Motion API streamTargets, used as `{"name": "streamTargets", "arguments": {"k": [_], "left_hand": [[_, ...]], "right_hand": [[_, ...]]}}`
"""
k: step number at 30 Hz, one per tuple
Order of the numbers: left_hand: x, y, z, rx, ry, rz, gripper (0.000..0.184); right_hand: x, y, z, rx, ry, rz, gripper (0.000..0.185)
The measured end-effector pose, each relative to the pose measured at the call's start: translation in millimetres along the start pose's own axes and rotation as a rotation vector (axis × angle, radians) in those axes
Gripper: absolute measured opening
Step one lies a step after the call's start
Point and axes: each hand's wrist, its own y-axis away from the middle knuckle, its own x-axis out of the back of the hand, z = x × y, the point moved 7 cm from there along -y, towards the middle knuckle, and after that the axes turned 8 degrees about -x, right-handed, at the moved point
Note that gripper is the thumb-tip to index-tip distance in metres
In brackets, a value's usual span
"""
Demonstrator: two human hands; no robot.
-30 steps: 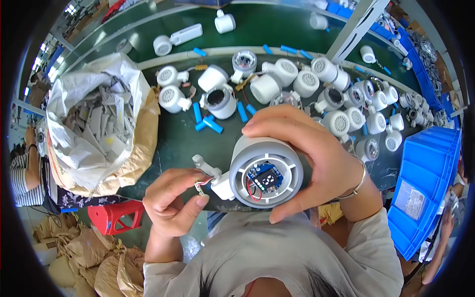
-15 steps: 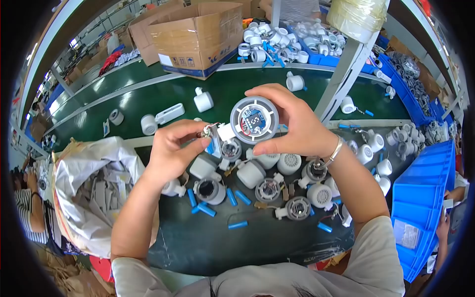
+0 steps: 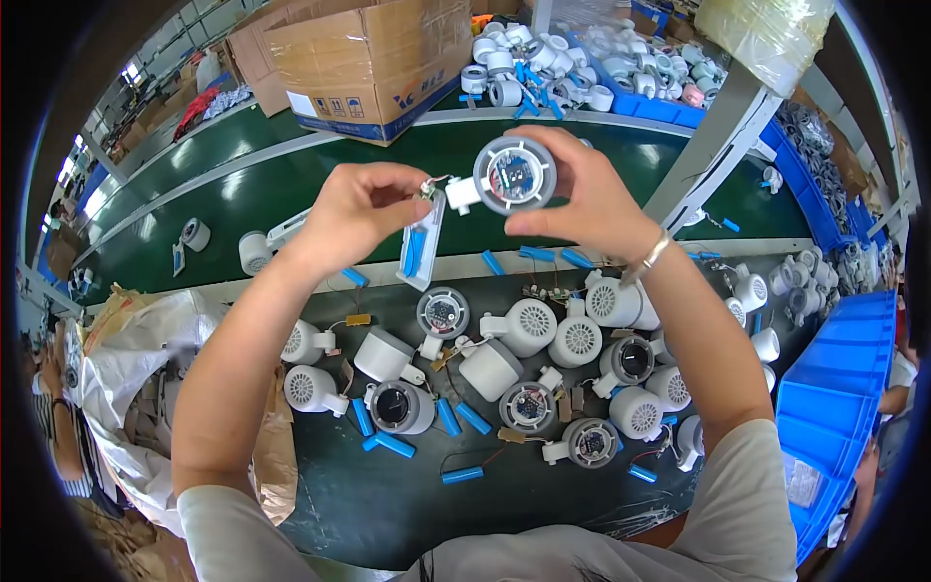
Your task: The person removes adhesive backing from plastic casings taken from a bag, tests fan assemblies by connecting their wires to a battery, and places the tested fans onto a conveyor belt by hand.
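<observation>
My right hand (image 3: pixel 587 199) grips a round fan head (image 3: pixel 516 175) by its grey rim. Its open face shows a circuit board and red wires inside the ring, and a white neck points left. My left hand (image 3: pixel 364 209) pinches the top of a white handle shell (image 3: pixel 433 236), where a small board and thin wires show. A blue battery (image 3: pixel 415 252) lies inside that shell. Wires run between the shell and the fan head's neck. Below both hands, several white fan heads (image 3: pixel 531 325) and loose blue batteries (image 3: pixel 473 417) lie on the dark table.
Beyond the table runs a green conveyor belt (image 3: pixel 320 184), with a cardboard box (image 3: pixel 378 73) and piled fan heads (image 3: pixel 543 63) behind it. A white sack (image 3: pixel 126 388) stands left, a blue crate (image 3: pixel 834 388) right. A metal post (image 3: pixel 713 145) rises at the right.
Both hands have moved forward, away from me, carrying the fan head and handle over the belt's near edge. The handle shell now shows more fully below my left hand. The camera view has shifted.
</observation>
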Motion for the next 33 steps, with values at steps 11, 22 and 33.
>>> {"name": "streamTargets", "arguments": {"k": [11, 22, 33], "left_hand": [[-5, -5, -1, -0.105, 0.008, 0.0, 0.02], [-18, 54, 55, -0.054, 0.24, -0.017, 0.027], [-45, 117, 108, -0.186, 0.32, -0.048, 0.03]], "right_hand": [[6, 14, -17, 0.12, 0.117, 0.111, 0.076], [4, 56, -76, 0.242, 0.08, 0.129, 0.082], [-1, 113, -137, 0.363, 0.137, 0.1, 0.08]]}}
